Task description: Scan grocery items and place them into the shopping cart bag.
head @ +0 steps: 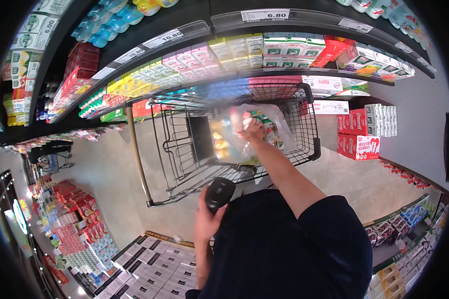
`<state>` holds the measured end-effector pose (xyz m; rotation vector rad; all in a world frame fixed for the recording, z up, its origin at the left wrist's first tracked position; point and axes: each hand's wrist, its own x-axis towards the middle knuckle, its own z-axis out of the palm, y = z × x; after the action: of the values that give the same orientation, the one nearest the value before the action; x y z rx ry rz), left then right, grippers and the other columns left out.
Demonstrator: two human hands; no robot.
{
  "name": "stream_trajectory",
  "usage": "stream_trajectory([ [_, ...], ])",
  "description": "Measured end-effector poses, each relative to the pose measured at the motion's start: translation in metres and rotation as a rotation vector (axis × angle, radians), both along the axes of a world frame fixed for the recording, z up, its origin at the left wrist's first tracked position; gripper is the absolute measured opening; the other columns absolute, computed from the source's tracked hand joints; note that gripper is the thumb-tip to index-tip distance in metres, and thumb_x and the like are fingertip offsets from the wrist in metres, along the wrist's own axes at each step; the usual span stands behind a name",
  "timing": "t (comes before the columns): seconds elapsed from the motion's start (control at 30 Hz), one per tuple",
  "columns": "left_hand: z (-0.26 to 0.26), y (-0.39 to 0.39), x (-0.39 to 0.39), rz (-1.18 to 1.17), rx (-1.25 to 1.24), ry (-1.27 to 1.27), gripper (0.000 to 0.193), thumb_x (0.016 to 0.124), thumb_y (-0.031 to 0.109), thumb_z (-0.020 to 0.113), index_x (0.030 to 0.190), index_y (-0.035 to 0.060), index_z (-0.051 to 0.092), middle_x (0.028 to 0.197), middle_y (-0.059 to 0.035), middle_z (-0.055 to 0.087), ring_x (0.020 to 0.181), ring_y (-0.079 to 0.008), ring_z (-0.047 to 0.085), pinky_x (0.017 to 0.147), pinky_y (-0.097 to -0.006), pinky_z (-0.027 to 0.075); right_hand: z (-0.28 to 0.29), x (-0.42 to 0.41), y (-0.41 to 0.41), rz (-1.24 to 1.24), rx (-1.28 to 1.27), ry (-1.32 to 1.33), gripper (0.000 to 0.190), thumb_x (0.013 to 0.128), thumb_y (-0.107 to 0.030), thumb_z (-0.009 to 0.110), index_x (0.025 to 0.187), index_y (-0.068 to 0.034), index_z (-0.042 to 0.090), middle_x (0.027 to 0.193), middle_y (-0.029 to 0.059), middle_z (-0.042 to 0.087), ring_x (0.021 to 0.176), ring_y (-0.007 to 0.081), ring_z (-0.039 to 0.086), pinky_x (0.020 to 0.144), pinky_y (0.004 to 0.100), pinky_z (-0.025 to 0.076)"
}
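Note:
My right hand (255, 131) reaches down into a black wire shopping cart (315, 125). Its fingers are closed around a small white bottle (248, 120) with a pink cap. Around that hand lies a clear plastic bag (280, 116) with green-and-white packages (274, 136) in it. Beside these, towards the cart's handle (139, 157), sits a pack of yellow-topped items (220, 140), blurred. In front of my body, my left hand (206, 220) grips a black handheld device (220, 192), which looks like a barcode scanner.
Beyond the cart stand store shelves with price tags (267, 15) and drink cartons (187, 58). Red boxes (359, 145) are stacked at the right. White cartons (161, 265) fill a display behind me at lower left. Another shopping cart (54, 162) stands down the aisle.

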<state>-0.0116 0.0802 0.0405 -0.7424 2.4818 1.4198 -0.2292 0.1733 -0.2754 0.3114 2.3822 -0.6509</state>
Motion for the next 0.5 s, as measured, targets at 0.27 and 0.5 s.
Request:
stream_trajectory([
  [0.27, 0.001, 0.029, -0.002, 0.082, 0.033, -0.103, 0.073, 0.083, 0.011, 0.069, 0.142, 0.0049, 0.027, 0.114, -0.0216, 0.062, 0.104, -0.0322, 0.064, 0.086, -0.0373, 0.05, -0.022, -0.001, -0.009, -0.011, 0.018, 0.053, 0.073, 0.07, -0.044, 0.077, 0.12, -0.007, 0.037, 0.117, 0.0192, 0.047, 0.109, 0.0374, 0.052, 0.088, 0.05, 0.046],
  [0.5, -0.004, 0.035, 0.0, 0.122, -0.008, -0.088, 0.072, 0.084, 0.012, 0.069, 0.142, 0.0053, 0.027, 0.116, -0.0227, 0.061, 0.106, -0.0327, 0.063, 0.087, -0.0378, 0.05, 0.002, -0.001, -0.008, 0.026, 0.002, 0.039, 0.079, 0.064, -0.049, 0.081, 0.115, -0.002, 0.043, 0.114, 0.0182, 0.051, 0.108, 0.0319, 0.054, 0.088, 0.0455, 0.049],
])
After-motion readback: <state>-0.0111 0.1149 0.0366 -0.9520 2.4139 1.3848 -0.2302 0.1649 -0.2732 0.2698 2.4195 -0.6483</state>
